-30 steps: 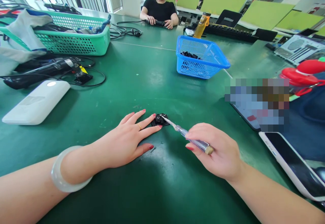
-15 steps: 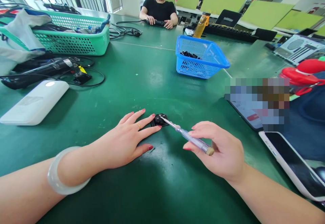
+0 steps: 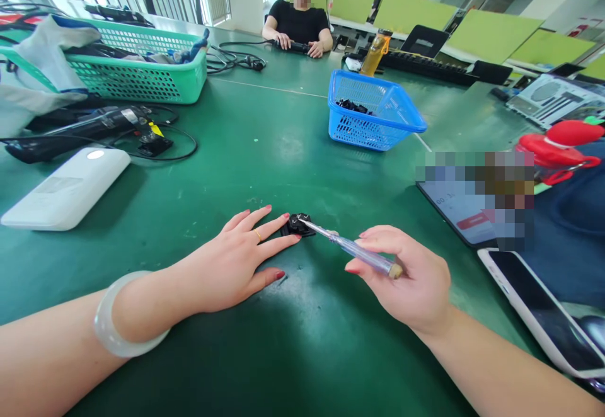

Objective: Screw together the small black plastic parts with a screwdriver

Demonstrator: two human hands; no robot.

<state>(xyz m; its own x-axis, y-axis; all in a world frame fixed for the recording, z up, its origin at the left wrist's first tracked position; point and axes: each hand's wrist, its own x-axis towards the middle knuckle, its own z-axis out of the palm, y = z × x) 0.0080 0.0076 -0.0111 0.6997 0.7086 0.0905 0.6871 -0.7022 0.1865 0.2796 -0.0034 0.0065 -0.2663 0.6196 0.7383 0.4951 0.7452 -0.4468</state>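
A small black plastic part (image 3: 301, 227) with pale marks on top lies on the green table. My left hand (image 3: 239, 256) is spread flat on the table, and the tips of two of its fingers touch the part's left edge. Between the thumb and fingers of my right hand (image 3: 409, 278) is a screwdriver (image 3: 366, 254) with a clear, purplish handle. It slants down to the left, and its tip meets the top of the black part. Whether the tip sits in a screw is too small to tell.
A blue basket (image 3: 378, 130) holding small black pieces stands beyond my hands. To the left are a green basket (image 3: 155, 83), a black cabled device (image 3: 75, 130) and a white power bank (image 3: 66, 190). Phones (image 3: 539, 303) lie at right. A person (image 3: 300, 29) sits opposite, hands on a black device.
My right hand and the screwdriver's handle have shifted very slightly, while the tip stays on the black part. My left hand keeps its place. The whole view has moved a little.
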